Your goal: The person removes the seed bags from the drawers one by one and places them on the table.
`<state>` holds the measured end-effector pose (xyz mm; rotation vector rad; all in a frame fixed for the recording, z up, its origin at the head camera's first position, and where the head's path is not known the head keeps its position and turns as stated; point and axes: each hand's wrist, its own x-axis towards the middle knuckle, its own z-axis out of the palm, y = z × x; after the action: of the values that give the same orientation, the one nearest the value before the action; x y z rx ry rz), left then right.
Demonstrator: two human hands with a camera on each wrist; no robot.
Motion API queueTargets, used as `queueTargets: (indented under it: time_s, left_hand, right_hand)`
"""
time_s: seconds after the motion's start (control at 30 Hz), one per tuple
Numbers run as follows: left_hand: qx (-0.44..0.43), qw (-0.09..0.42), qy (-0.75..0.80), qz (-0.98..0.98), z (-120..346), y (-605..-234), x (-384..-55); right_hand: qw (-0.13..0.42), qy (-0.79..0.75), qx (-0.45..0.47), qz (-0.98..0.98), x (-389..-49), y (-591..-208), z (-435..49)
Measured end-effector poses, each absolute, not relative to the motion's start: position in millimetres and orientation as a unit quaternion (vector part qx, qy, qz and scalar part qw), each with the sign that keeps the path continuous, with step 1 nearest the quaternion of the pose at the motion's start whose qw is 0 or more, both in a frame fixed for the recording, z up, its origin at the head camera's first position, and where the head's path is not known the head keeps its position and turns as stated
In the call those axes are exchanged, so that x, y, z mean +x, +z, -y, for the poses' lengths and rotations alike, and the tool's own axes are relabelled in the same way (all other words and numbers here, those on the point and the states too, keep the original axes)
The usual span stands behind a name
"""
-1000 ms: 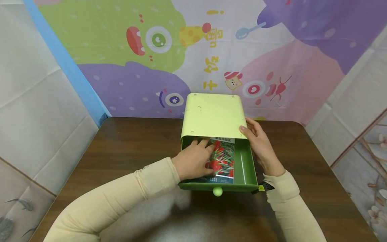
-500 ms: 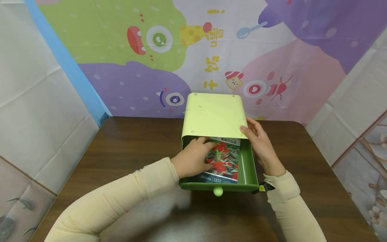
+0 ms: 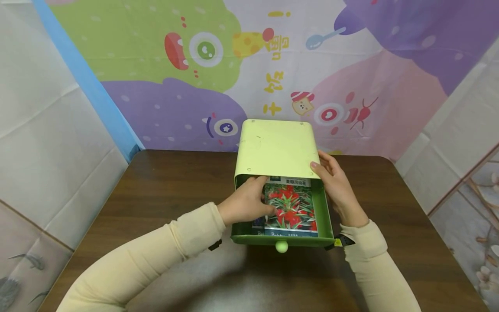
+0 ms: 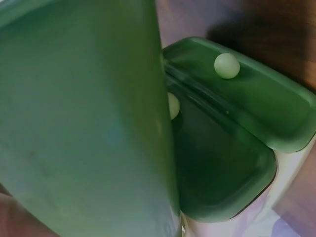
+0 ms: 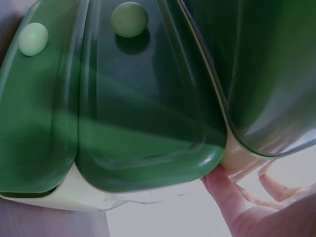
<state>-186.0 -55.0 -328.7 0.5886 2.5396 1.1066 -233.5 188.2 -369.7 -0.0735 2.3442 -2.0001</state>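
A small light-green drawer cabinet (image 3: 278, 149) stands on the table, its top drawer (image 3: 323, 216) pulled out. Inside lies a flower seed packet (image 3: 292, 206) printed with red blooms. Part of a second packet (image 3: 259, 232) shows at its left. My left hand (image 3: 245, 203) reaches into the drawer, thumb at the first packet's left edge; the other fingers are mostly hidden, so its hold is unclear. My right hand (image 3: 339, 186) rests on the cabinet's right side, thumb on top. The right wrist view shows fingers (image 5: 224, 195) of this hand touching the cabinet's side.
Two lower drawers (image 5: 148, 108) with round knobs (image 5: 129, 19) are closed beneath the pulled-out one. Brown wooden table (image 3: 179, 182) surrounds the cabinet. Behind it hangs a cartoon-printed cloth (image 3: 195, 104).
The red-flower packet has slid right in the drawer, uncovering the second packet at the left. My left hand has drawn back slightly leftward. The right hand and cabinet hold their place.
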Motion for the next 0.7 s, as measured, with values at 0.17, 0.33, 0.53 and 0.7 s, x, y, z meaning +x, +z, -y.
queueTargets:
  time_s: [0.17,0.33,0.53,0.7]
  left_hand:
    - [0.188,0.179,0.436,-0.862,55.1,-329.5,-186.7]
    - [0.124,0.221,0.485,-0.837,54.5,-330.1,-188.1]
    - [0.078,0.268,0.548,-0.788,53.2,-330.7,-191.5]
    - [0.078,0.301,0.555,-0.771,52.1,-329.6,-192.4]
  right_hand:
    - [0.030,-0.645,-0.023,-0.763,-233.5,-369.7,-188.5]
    - [0.031,-0.644,-0.024,-0.764,-233.3,-369.5,-188.9]
    - [0.030,-0.643,-0.026,-0.765,-233.5,-369.7,-188.9]
    - [0.028,-0.646,-0.023,-0.763,-233.9,-370.2,-188.4]
